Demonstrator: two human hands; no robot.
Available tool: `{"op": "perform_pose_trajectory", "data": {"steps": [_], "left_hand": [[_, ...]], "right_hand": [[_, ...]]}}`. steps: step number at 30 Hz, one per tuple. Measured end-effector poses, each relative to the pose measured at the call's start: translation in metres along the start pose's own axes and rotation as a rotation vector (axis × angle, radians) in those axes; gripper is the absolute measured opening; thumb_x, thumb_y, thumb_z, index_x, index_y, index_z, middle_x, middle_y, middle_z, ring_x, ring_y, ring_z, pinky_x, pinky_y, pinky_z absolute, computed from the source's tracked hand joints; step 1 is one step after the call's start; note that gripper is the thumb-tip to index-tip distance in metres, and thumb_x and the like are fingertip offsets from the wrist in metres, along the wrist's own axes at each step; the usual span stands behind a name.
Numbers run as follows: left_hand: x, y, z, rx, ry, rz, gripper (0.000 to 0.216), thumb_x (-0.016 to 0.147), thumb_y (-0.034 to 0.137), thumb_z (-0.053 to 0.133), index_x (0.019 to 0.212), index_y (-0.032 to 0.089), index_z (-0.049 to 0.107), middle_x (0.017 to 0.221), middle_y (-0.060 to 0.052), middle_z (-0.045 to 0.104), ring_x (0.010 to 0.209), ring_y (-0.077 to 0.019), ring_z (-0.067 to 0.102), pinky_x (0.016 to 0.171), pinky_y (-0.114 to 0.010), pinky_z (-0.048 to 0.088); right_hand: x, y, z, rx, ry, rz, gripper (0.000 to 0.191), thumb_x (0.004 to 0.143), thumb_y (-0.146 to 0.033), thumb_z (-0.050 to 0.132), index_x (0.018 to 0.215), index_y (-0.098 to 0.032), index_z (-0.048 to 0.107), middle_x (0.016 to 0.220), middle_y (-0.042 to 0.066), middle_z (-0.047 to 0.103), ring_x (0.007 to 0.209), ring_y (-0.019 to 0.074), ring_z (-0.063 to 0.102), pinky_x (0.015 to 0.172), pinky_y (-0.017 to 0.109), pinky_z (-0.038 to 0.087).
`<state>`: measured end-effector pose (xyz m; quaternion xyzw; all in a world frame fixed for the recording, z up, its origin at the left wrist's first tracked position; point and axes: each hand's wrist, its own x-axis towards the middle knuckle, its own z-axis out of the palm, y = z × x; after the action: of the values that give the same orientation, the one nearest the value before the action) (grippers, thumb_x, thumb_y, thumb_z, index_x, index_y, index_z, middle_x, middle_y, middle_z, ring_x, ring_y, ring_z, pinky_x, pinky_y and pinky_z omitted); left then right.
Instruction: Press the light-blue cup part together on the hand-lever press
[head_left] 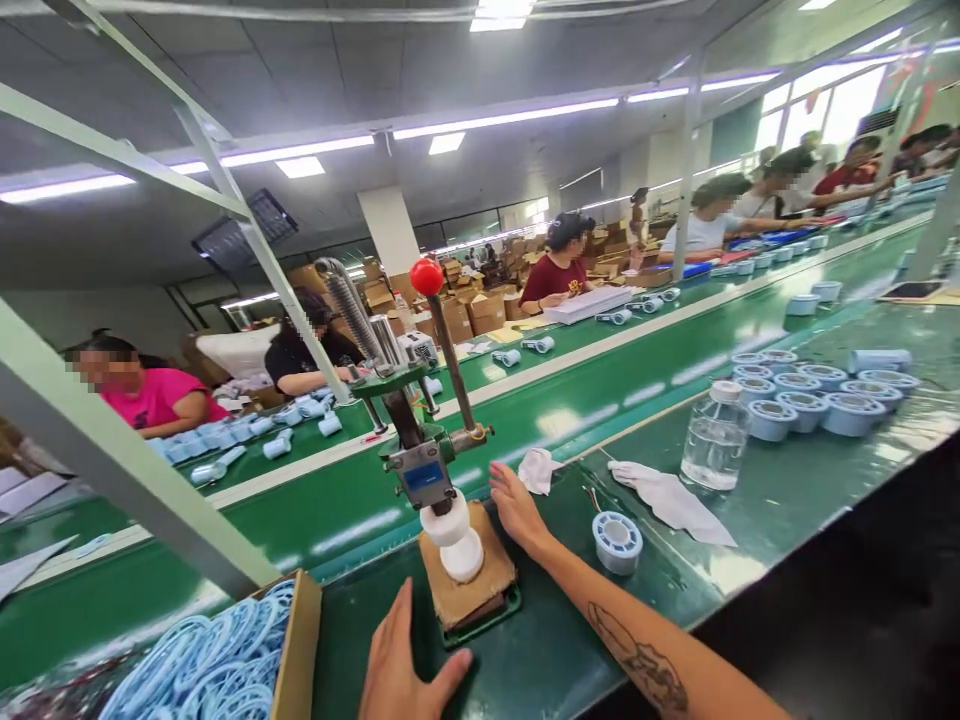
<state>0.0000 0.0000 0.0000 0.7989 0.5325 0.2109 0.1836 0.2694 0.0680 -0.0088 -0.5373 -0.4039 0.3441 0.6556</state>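
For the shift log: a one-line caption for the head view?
Both hands, left and right, rest open beside a lever press on a green bench.

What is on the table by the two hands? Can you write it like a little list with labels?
Place: green workbench beside a long conveyor belt
Left hand: flat on the bench, in front of the press base
Right hand: resting beside the cardboard pad, holding nothing
Press: hand lever press with a red knob
Under the press: two white round parts, stacked
Near the right hand: blue round part, white cloths, clear bottle
Left corner: box of blue rings
Far right: rows of blue round parts
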Motion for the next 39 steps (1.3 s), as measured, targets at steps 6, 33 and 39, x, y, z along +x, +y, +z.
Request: {"op": "perform_pose_trajectory", "data": {"steps": [6, 33, 39], "left_hand": [[0.032, 0.004, 0.029, 0.064, -0.02, 0.023, 0.102, 0.072, 0.056, 0.069, 0.155, 0.006, 0.038, 0.157, -0.017, 0.046, 0.148, -0.0364, 0.04, 0.123, -0.05, 0.034], [0.024, 0.069, 0.026, -0.123, -0.162, -0.082, 0.11, 0.065, 0.054, 0.081, 0.157, 0.012, 0.037, 0.161, -0.009, 0.042, 0.148, -0.0325, 0.034, 0.126, -0.04, 0.028], [0.041, 0.085, 0.018, -0.188, -0.246, 0.009, 0.115, 0.061, 0.048, 0.089, 0.157, 0.015, 0.037, 0.162, -0.008, 0.041, 0.146, -0.0318, 0.036, 0.125, -0.041, 0.027]], "right_hand": [[0.006, 0.009, 0.009, -0.123, -0.268, -0.1, 0.028, 0.098, -0.032, 0.066, 0.121, -0.016, 0.067, 0.132, 0.01, 0.066, 0.13, 0.0269, 0.058, 0.119, 0.057, 0.038], [-0.036, 0.01, -0.033, -0.149, 0.041, -0.022, 0.025, 0.094, -0.031, 0.066, 0.113, -0.017, 0.07, 0.12, 0.008, 0.071, 0.118, 0.0255, 0.063, 0.111, 0.051, 0.044], [-0.035, 0.007, -0.052, -0.153, 0.164, -0.014, 0.038, 0.091, -0.046, 0.07, 0.114, -0.015, 0.071, 0.115, 0.01, 0.072, 0.113, 0.0263, 0.066, 0.109, 0.052, 0.047]]}}
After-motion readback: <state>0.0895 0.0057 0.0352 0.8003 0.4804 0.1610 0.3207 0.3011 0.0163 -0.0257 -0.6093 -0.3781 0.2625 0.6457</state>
